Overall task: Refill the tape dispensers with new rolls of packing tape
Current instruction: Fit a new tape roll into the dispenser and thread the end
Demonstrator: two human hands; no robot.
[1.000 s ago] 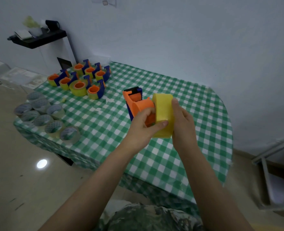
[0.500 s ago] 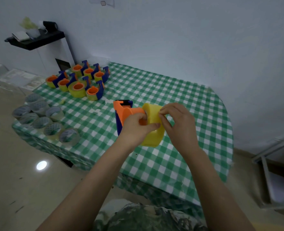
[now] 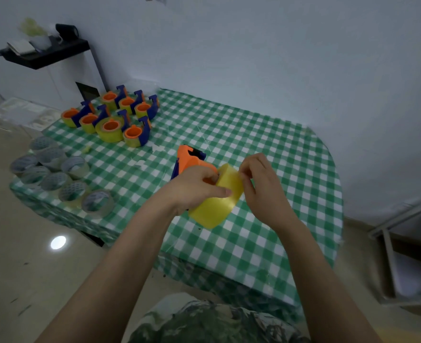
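Yellow packing-tape roll (image 3: 214,209) seated on orange-and-blue dispenser (image 3: 187,160), held above the green-checked table (image 3: 278,149).
Left hand (image 3: 194,186) curled around dispenser, thumb across roll; right hand (image 3: 261,184), at roll's 2 o'clock, pinching its upper edge. Loaded dispensers (image 3: 115,115) grouped at 10 o'clock; clear tape rolls (image 3: 56,174) at 9 o'clock.

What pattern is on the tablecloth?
Green and white checks on the tablecloth, seen clearly in the head view.

A plain home room, it seems, used for packing work. A table (image 3: 278,144) with green checked cloth stands by a white wall (image 3: 254,45), carrying many tape dispensers (image 3: 110,127) and rolls (image 3: 53,157).
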